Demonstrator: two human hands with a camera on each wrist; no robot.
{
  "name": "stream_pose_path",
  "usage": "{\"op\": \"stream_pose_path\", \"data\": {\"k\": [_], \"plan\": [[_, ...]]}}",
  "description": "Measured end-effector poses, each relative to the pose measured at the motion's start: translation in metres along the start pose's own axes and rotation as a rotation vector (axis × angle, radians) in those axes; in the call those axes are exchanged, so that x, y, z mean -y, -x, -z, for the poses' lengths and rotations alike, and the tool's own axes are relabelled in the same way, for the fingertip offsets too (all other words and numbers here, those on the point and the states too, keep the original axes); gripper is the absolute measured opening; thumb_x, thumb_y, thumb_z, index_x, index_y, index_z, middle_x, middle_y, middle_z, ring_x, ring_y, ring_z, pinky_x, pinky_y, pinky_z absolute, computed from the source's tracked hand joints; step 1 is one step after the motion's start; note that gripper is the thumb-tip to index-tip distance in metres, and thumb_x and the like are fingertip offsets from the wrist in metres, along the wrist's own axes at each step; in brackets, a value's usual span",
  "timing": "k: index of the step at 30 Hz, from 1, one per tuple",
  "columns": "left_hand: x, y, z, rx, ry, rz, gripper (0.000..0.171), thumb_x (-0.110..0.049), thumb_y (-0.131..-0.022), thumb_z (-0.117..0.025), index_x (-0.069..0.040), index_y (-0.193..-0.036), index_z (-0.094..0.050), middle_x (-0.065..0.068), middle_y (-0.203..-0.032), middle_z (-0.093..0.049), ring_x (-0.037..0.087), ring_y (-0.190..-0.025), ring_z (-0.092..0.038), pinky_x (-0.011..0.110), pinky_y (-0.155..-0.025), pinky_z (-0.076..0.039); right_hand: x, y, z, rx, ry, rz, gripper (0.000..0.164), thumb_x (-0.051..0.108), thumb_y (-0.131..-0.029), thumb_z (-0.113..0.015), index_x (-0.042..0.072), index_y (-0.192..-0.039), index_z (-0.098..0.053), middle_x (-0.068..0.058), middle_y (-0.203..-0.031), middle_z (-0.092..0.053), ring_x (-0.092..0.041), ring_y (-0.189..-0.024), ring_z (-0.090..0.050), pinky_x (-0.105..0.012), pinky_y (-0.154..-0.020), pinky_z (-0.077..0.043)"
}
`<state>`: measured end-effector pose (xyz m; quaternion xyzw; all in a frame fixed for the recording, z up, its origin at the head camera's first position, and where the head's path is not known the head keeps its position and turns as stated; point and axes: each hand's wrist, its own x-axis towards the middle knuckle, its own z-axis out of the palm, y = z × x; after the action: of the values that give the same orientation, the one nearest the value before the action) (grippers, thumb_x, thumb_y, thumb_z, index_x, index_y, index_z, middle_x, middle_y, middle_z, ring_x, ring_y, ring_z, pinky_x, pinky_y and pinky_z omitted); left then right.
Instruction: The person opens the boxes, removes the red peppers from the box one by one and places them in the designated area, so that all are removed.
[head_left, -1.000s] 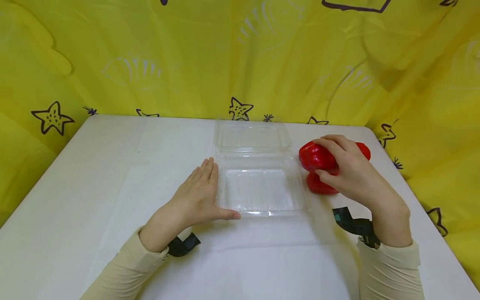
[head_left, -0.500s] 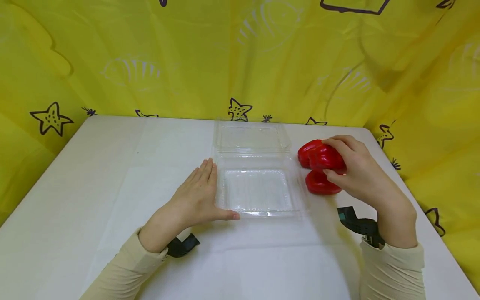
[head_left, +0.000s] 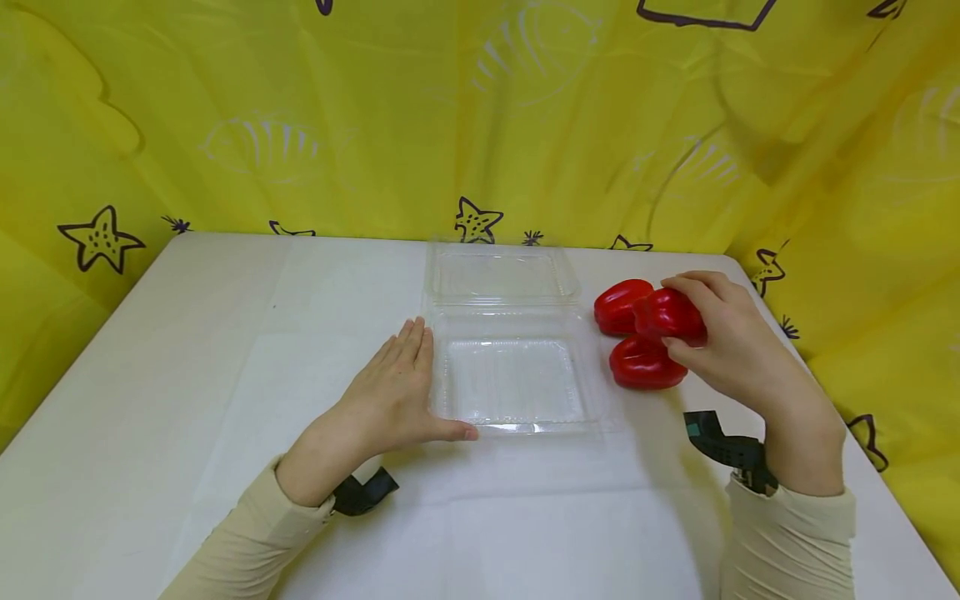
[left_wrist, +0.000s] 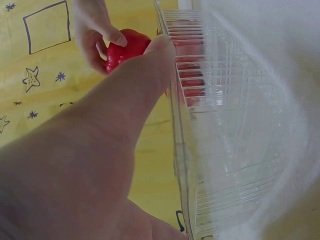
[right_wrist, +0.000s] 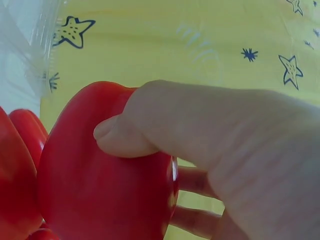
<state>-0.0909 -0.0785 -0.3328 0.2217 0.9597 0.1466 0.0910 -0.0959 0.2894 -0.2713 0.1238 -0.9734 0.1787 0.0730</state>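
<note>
My right hand (head_left: 727, 342) holds a red bell pepper (head_left: 671, 317) between thumb and fingers, at the right of the table. Two more peppers lie close by: a rear pepper (head_left: 621, 308) and a front pepper (head_left: 645, 365), partly overlapped by the held one. In the right wrist view the thumb presses on the side of the held pepper (right_wrist: 100, 180). A clear plastic clamshell box (head_left: 517, 428) stands opened out, its lid (head_left: 504, 273) folded back. Along its left side rests my left hand (head_left: 390, 396), fingers straight and thumb at the front rim.
The white table (head_left: 187, 350) bears everything. Its back edge meets a yellow curtain (head_left: 375, 150) printed with stars and fish, which also hangs at both sides. A narrow gap of table separates the box from the peppers.
My right hand has shifted to the right with its pepper, so more of the other two peppers shows. My left hand has stayed at the box.
</note>
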Motion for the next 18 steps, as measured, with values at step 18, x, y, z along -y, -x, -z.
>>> {"op": "stream_pose_path", "data": {"k": [18], "plan": [[0.0,0.0,0.0,-0.001,0.003,-0.001,0.134,-0.077,-0.069,-0.071,0.012,-0.153,-0.016,0.028,-0.163,-0.009,0.038,-0.154,-0.009,0.052,-0.124,-0.018,-0.024,0.007,0.004,-0.062,-0.004,-0.07,0.064,-0.007,-0.076,-0.073,-0.01,-0.134,-0.047,-0.032,-0.137,-0.039,-0.052,-0.12,-0.033,-0.071,-0.083,-0.048]]}}
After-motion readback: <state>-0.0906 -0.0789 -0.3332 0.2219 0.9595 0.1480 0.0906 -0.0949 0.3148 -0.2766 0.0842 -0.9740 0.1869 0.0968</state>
